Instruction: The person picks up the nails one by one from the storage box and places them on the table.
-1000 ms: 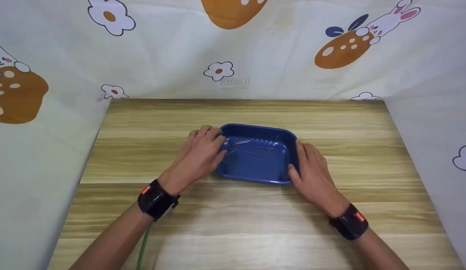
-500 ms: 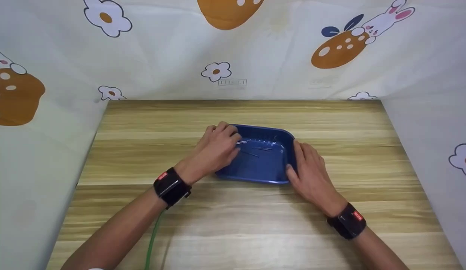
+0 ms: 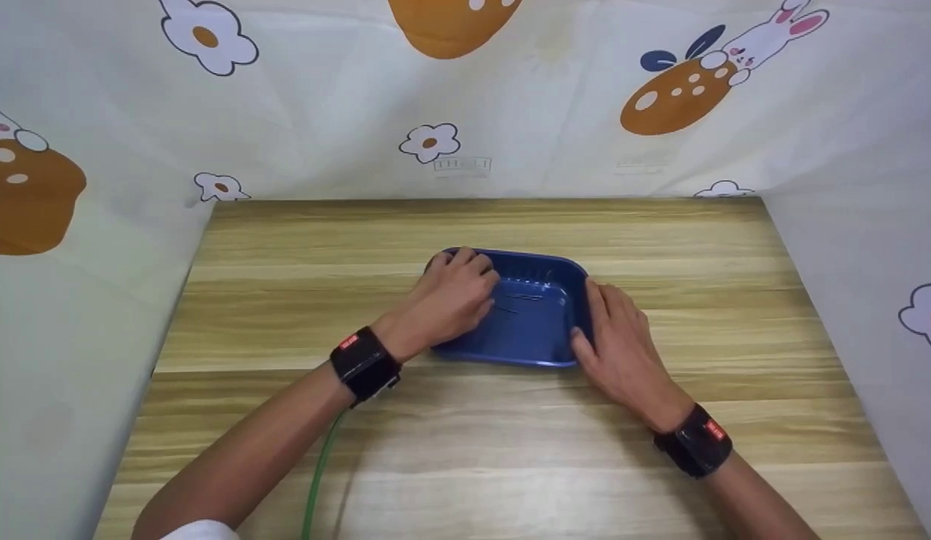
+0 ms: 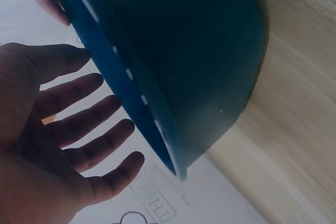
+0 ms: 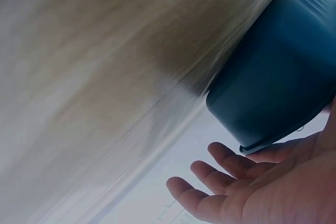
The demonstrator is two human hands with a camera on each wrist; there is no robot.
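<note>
A deep blue plastic tray (image 3: 521,341) stands on the table, with several thin needle-like sticks (image 3: 524,298) lying on its floor. Over the tray's left half is my left hand (image 3: 454,296), hiding that end. In the left wrist view its fingers (image 4: 97,116) are spread and loosely bent at the tray's rim, with nothing seen between them. My right hand (image 3: 623,349) holds the tray's right end, thumb at the inner side of the rim. The right wrist view shows its other fingers (image 5: 220,161) outside the tray wall (image 5: 273,72).
The wood-grain table (image 3: 495,450) is bounded at the back and both sides by patterned cloth (image 3: 322,97). Black bands (image 3: 364,364) sit on both wrists. A green cable (image 3: 319,480) trails from the left band toward the front edge.
My left hand has moved right from the tray's left rim to over its inside, covering some of the thin sticks. The right hand and the tray stay in place.
</note>
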